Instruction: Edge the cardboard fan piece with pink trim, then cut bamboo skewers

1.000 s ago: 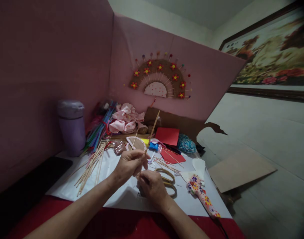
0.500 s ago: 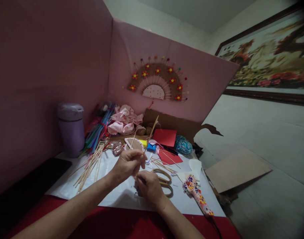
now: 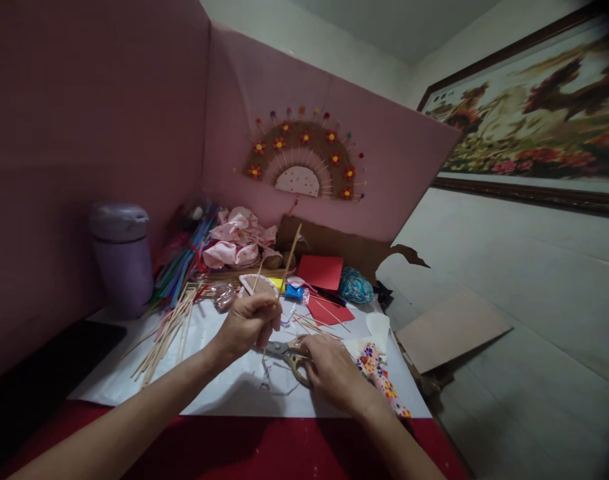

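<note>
My left hand [image 3: 252, 320] is closed in a pinch above the white sheet, with a thin bamboo stick [image 3: 290, 259] pointing up out of it. A second, finer stick [image 3: 258, 277] rises beside it; whether the same fingers hold that one, I cannot tell. My right hand [image 3: 334, 370] has its fingers curled over the handles of the scissors [image 3: 295, 363], which lie on the sheet with blades pointing left toward my left hand. Behind the left hand is a rounded cardboard piece [image 3: 264, 288] with a pale pink edge. Small thin scraps lie below the blades.
Loose sticks [image 3: 164, 333] lie at left near a purple cup [image 3: 123, 267]. Crumpled pink cloth [image 3: 239, 233], red paper [image 3: 320, 272] and blue yarn [image 3: 355, 285] sit at the back. A flower-patterned glue gun [image 3: 384, 380] lies right. A decorated cardboard arch [image 3: 304, 137] hangs on the pink panel.
My right hand has left the spot just below my left hand and moved right onto the scissors' handles. My left hand keeps its hold on the stick. The whole view has shifted slightly.
</note>
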The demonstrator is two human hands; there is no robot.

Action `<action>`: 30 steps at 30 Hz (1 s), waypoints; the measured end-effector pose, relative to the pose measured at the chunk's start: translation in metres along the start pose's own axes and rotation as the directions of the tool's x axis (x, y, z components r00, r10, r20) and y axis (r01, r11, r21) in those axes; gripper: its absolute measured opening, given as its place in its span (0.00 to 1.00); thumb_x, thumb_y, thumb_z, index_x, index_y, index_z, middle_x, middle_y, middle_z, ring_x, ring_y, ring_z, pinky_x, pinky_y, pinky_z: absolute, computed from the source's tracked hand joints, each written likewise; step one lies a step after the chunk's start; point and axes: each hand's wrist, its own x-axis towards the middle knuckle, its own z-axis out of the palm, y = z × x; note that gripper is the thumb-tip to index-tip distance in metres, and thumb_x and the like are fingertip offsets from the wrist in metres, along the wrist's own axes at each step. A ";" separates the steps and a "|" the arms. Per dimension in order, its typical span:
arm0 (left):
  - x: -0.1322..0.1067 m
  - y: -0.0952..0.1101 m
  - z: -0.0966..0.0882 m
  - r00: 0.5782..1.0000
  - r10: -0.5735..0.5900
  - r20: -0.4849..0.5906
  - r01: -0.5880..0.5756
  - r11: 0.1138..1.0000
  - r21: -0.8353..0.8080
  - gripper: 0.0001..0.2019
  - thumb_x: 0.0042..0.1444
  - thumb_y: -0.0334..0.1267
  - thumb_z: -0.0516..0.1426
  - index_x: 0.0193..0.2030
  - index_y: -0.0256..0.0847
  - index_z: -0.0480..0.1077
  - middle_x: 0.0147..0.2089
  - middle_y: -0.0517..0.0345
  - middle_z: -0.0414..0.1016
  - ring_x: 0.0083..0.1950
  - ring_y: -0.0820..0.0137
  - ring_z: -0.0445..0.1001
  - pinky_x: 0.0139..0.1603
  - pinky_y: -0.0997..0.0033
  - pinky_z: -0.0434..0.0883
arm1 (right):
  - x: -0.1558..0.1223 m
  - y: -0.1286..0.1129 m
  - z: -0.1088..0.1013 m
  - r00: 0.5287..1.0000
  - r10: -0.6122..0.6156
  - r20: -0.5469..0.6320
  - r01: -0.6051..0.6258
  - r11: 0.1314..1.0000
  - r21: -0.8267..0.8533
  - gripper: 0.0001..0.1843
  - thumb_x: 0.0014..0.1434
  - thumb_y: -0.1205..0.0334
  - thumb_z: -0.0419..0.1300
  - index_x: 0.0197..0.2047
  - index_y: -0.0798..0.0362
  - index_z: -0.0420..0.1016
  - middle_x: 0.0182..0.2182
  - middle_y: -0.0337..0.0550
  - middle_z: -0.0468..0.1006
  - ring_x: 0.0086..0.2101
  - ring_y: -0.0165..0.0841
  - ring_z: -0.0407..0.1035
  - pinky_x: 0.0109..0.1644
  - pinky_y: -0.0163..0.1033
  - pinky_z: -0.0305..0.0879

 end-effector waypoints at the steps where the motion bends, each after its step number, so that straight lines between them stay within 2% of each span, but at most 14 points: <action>1: 0.000 0.000 -0.001 1.000 0.028 0.008 -0.029 0.999 0.035 0.17 0.52 0.45 0.56 0.19 0.36 0.66 0.17 0.62 0.66 0.11 0.81 0.58 0.10 0.80 0.51 | -0.002 0.002 0.001 1.000 0.005 0.026 -0.005 1.000 -0.004 0.10 0.53 0.73 0.52 0.38 0.53 0.68 0.36 0.47 0.73 0.37 0.37 0.65 0.40 0.38 0.56; 5: 0.001 0.000 -0.004 0.979 0.202 0.016 -0.201 0.959 0.201 0.14 0.55 0.37 0.55 0.20 0.35 0.71 0.22 0.57 0.70 0.26 0.75 0.68 0.28 0.75 0.64 | -0.002 0.007 0.011 0.999 0.008 0.053 -0.007 1.000 -0.024 0.11 0.48 0.74 0.52 0.37 0.54 0.65 0.35 0.47 0.72 0.36 0.37 0.64 0.39 0.38 0.56; 7: 0.001 0.000 -0.006 0.977 0.212 0.006 -0.208 0.953 0.219 0.13 0.55 0.35 0.55 0.20 0.36 0.71 0.23 0.57 0.71 0.29 0.73 0.69 0.33 0.73 0.65 | 0.001 0.007 0.010 0.999 0.005 0.049 -0.003 1.000 -0.027 0.14 0.44 0.76 0.52 0.37 0.54 0.64 0.34 0.47 0.71 0.35 0.36 0.63 0.37 0.37 0.56; 10: -0.001 0.000 -0.006 0.991 0.131 -0.031 -0.126 0.984 0.126 0.10 0.53 0.35 0.55 0.22 0.36 0.70 0.22 0.58 0.71 0.26 0.72 0.70 0.30 0.72 0.66 | -0.001 0.003 -0.003 0.999 -0.024 0.048 0.019 0.995 0.097 0.20 0.42 0.75 0.52 0.41 0.53 0.63 0.32 0.42 0.71 0.31 0.33 0.63 0.33 0.35 0.55; 14: -0.005 0.002 -0.006 0.994 0.030 -0.100 -0.028 0.999 0.018 0.08 0.50 0.37 0.57 0.24 0.37 0.69 0.21 0.59 0.72 0.24 0.71 0.72 0.26 0.72 0.68 | -0.016 0.003 -0.034 0.998 -0.011 0.066 -0.010 0.954 0.301 0.24 0.41 0.75 0.52 0.44 0.50 0.67 0.25 0.35 0.71 0.24 0.29 0.61 0.27 0.32 0.52; 17: -0.007 0.005 -0.007 0.986 0.021 -0.163 -0.018 1.000 0.019 0.08 0.49 0.38 0.58 0.24 0.36 0.70 0.23 0.58 0.73 0.25 0.71 0.73 0.26 0.72 0.70 | -0.033 0.011 -0.052 0.994 0.103 0.045 -0.112 0.925 0.362 0.26 0.42 0.75 0.53 0.45 0.49 0.71 0.24 0.36 0.71 0.23 0.29 0.62 0.26 0.32 0.53; 19: -0.007 0.007 -0.009 0.981 0.032 -0.192 -0.027 0.999 0.030 0.09 0.50 0.39 0.58 0.24 0.36 0.70 0.24 0.58 0.73 0.26 0.71 0.73 0.28 0.71 0.71 | -0.042 0.018 -0.054 0.976 0.211 0.047 -0.210 0.878 0.430 0.26 0.43 0.73 0.56 0.48 0.49 0.71 0.24 0.36 0.72 0.24 0.31 0.63 0.27 0.33 0.56; 21: -0.008 0.006 -0.010 0.978 0.050 -0.205 -0.040 0.998 0.053 0.09 0.51 0.39 0.57 0.25 0.37 0.71 0.24 0.58 0.73 0.26 0.71 0.73 0.29 0.71 0.72 | -0.047 0.021 -0.049 0.948 0.314 0.045 -0.289 0.797 0.531 0.27 0.43 0.71 0.60 0.49 0.50 0.71 0.24 0.36 0.72 0.24 0.31 0.64 0.27 0.34 0.57; 23: -0.008 0.004 -0.011 0.978 0.060 -0.200 -0.045 0.996 0.079 0.10 0.52 0.40 0.57 0.25 0.37 0.70 0.24 0.58 0.73 0.26 0.72 0.72 0.30 0.71 0.71 | -0.047 0.017 -0.038 0.917 0.396 0.045 -0.319 0.660 0.680 0.27 0.42 0.69 0.63 0.49 0.52 0.71 0.24 0.35 0.71 0.24 0.29 0.63 0.26 0.33 0.57; 27: -0.008 0.002 -0.009 0.983 0.055 -0.175 -0.036 0.993 0.111 0.11 0.54 0.41 0.56 0.24 0.37 0.70 0.23 0.58 0.72 0.25 0.73 0.70 0.29 0.72 0.70 | -0.037 -0.007 -0.015 0.905 0.415 0.094 -0.226 0.281 0.933 0.29 0.40 0.63 0.68 0.47 0.52 0.67 0.18 0.29 0.65 0.17 0.23 0.57 0.20 0.30 0.54; 29: -0.008 0.001 -0.006 0.985 0.064 -0.158 -0.047 0.992 0.113 0.10 0.53 0.40 0.56 0.25 0.37 0.70 0.23 0.58 0.72 0.25 0.73 0.70 0.29 0.73 0.70 | -0.028 -0.021 -0.006 0.901 0.416 0.125 -0.206 0.156 0.966 0.29 0.41 0.62 0.69 0.47 0.52 0.65 0.17 0.28 0.66 0.15 0.23 0.58 0.19 0.29 0.54; 30: -0.008 0.002 -0.004 0.986 0.072 -0.150 -0.055 0.991 0.119 0.10 0.53 0.40 0.56 0.26 0.37 0.70 0.23 0.59 0.72 0.25 0.73 0.70 0.29 0.73 0.69 | -0.022 -0.027 -0.002 0.898 0.424 0.118 -0.180 0.109 0.978 0.28 0.41 0.61 0.69 0.46 0.52 0.65 0.20 0.31 0.70 0.18 0.26 0.63 0.21 0.30 0.58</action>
